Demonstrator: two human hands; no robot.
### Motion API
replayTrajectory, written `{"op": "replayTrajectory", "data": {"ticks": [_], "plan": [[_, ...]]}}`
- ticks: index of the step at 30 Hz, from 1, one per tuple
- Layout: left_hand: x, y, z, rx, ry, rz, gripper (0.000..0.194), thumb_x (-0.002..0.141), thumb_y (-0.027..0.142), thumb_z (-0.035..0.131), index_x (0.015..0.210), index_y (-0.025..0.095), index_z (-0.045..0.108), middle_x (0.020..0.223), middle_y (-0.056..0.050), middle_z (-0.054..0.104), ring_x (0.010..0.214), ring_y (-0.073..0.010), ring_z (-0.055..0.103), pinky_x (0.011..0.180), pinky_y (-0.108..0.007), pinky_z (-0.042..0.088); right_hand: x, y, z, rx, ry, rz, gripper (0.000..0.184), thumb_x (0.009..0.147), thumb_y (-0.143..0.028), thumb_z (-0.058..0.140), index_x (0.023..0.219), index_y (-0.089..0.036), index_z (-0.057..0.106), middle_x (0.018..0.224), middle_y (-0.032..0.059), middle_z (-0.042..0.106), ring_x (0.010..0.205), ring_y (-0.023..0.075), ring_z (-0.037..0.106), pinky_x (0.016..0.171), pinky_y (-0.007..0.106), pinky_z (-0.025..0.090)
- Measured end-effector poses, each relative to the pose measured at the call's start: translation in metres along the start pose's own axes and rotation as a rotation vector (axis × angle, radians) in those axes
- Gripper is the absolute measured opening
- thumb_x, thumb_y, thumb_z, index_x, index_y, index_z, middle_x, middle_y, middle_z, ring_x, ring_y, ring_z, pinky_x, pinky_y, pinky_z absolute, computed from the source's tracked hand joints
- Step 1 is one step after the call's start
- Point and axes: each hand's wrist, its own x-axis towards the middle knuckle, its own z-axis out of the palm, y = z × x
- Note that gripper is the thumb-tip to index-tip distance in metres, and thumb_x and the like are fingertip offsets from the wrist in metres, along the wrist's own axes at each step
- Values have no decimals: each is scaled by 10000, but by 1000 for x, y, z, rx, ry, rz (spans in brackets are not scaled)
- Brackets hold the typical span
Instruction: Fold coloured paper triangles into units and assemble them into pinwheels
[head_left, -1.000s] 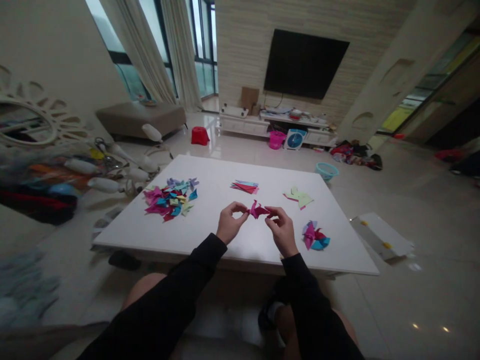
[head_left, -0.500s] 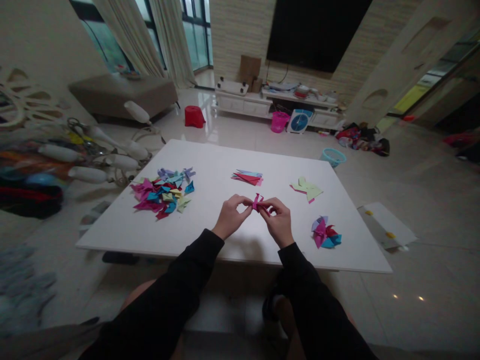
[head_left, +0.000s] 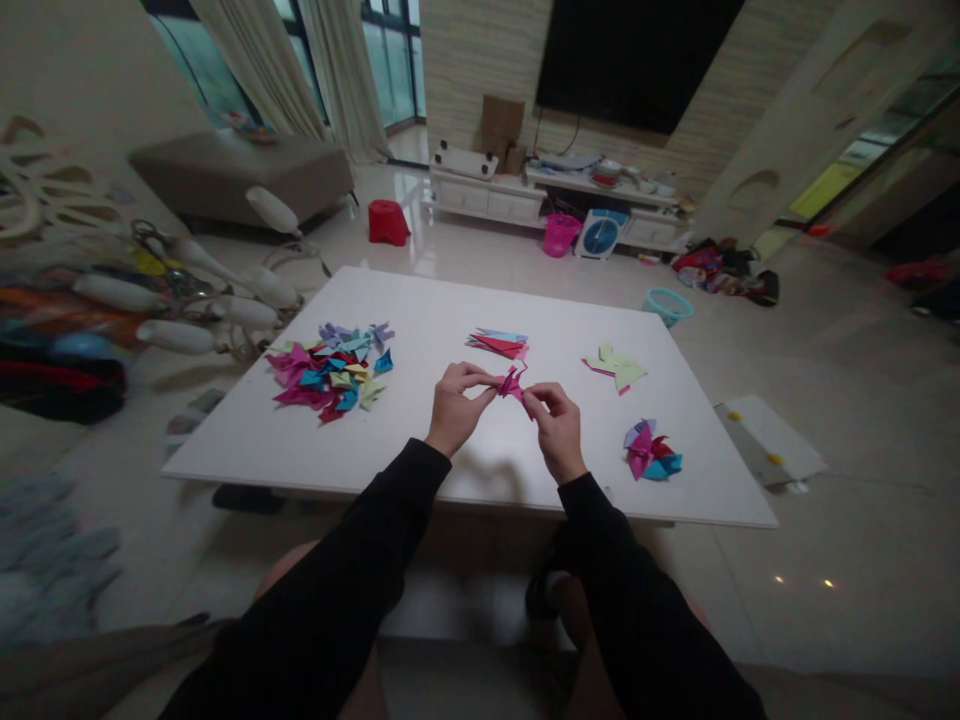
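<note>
Just above the table, a magenta origami paper crane (head_left: 511,384) is held between my two hands. My left hand (head_left: 459,405) pinches its left side between thumb and forefinger. On its other side, my right hand (head_left: 556,425) has thumb and fingertips closed on the paper. Beyond the hands lies a small stack of narrow folded papers (head_left: 499,344) in red, blue and pink. To the right are pale green folded papers (head_left: 616,367) with pink edges under them. Nearer on that side sits a small cluster of colourful origami pieces (head_left: 651,452).
A large heap of mixed-colour origami (head_left: 330,370) covers part of the left of the white table (head_left: 420,455). A lamp with several white arms (head_left: 176,335) stands by the left edge. On the floor beyond are a red stool (head_left: 388,222) and a turquoise basket (head_left: 668,305).
The magenta crane has turned and its folds look more spread out. My right hand has shifted slightly away from my left. The view has tilted a little.
</note>
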Motion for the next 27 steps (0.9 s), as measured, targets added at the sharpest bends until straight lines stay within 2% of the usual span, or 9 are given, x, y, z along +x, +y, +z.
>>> {"op": "replayTrajectory", "data": {"ticks": [2,5,9,12,17,23,27], "plan": [[-1,1,2,-2,1,-6,152,787,193,814,919,268,816,842,-26,662,866,-187,609,783,-330,494,-1,7,0,108,9,91,209,786,-389,771,838,-219,660,812,0,620,703,140,553,597,277,423],[-1,2,7,-48,-6,-31,157,800,219,808,946,273,822,784,-16,631,789,-167,588,707,-301,473,0,13,1,235,29,201,308,711,-349,816,922,-231,626,792,-25,630,692,129,565,594,258,418],[0,5,12,-138,12,-72,133,813,242,795,942,249,825,745,-9,647,693,-140,583,638,-278,458,3,14,1,246,104,315,364,665,-353,831,895,-229,577,724,-50,619,682,131,594,593,250,401],[2,6,16,-141,19,-85,115,806,248,795,917,242,825,750,-10,664,686,-136,596,638,-275,465,5,11,2,304,62,383,379,679,-365,820,928,-234,566,682,-59,634,646,139,608,601,262,397],[2,5,21,-111,11,-117,111,820,216,755,912,214,817,766,-22,712,680,-135,611,652,-275,493,6,10,2,353,56,358,426,671,-297,836,997,-234,570,688,-51,690,658,140,613,629,270,393],[-3,1,28,-174,-131,-256,273,787,136,707,1045,176,784,998,-67,786,733,-146,693,725,-291,557,7,12,-1,336,94,310,434,674,-295,836,1007,-234,564,718,-34,725,645,134,595,631,275,384],[-5,2,29,-262,-169,-267,315,781,180,730,1094,159,763,1018,-85,781,750,-157,712,705,-282,568,6,11,0,348,99,309,435,663,-293,846,994,-232,571,717,-34,723,654,135,594,630,274,382]]}}
